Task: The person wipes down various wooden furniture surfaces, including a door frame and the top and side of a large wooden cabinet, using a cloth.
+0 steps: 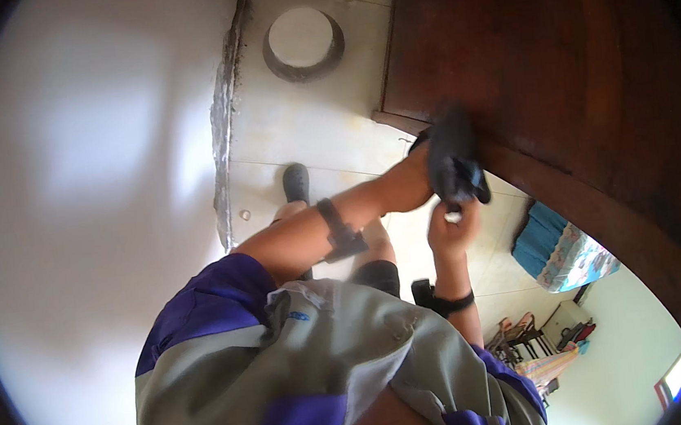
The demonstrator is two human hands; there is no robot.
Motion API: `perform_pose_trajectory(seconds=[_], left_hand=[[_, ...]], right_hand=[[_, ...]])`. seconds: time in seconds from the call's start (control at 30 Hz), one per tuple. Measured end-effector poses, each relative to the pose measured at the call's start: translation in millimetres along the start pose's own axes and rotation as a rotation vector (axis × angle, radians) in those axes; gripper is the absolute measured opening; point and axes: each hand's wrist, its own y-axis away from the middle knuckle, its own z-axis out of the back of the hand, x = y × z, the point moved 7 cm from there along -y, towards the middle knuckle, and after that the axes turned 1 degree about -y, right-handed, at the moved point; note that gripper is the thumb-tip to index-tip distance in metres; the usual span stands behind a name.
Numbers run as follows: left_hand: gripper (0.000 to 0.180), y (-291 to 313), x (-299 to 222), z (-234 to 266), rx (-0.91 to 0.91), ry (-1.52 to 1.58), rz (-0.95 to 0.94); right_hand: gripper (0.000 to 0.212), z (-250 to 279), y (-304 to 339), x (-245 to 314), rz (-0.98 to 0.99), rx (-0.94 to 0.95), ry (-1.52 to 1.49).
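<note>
A black, soft-looking object (451, 153), blurred by motion, is held up in front of me beside the dark wooden furniture. My right hand (453, 230) is closed around its lower end, and a small whitish spot shows at the grip. From the left, my left hand (413, 179) reaches up against the object's side. Its fingers are hidden behind the black thing, so their hold cannot be made out. Black straps with small boxes sit on both of my forearms.
A large reddish-brown wooden furniture panel (538, 54) fills the upper right. At left stands a white wall (93, 195); a round white-topped object (302, 40) rests on the tiled floor (267, 129). Teal and flowered cloth (561, 248) hangs right, above a cluttered rack (529, 342).
</note>
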Motion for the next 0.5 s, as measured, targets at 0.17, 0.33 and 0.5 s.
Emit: perform_pose_trajectory(seconds=[0.17,0.33,0.5], left_hand=[[0.054,-4.6,31.8,4.9,0.187,0.013,-0.039],[0.048,-14.5,69.0,4.5,0.006,-0.024,-0.125],[0.047,11.2,150.3,-5.9,-0.030,0.013,0.040]], right_hand=[[0.014,21.4,19.4,-42.4,-0.246,-0.167,-0.067],[0.058,-37.6,12.9,-79.8,-0.014,-0.158,-0.161],[0.058,-113.5,40.4,-131.8,-0.301,-0.107,-0.480]])
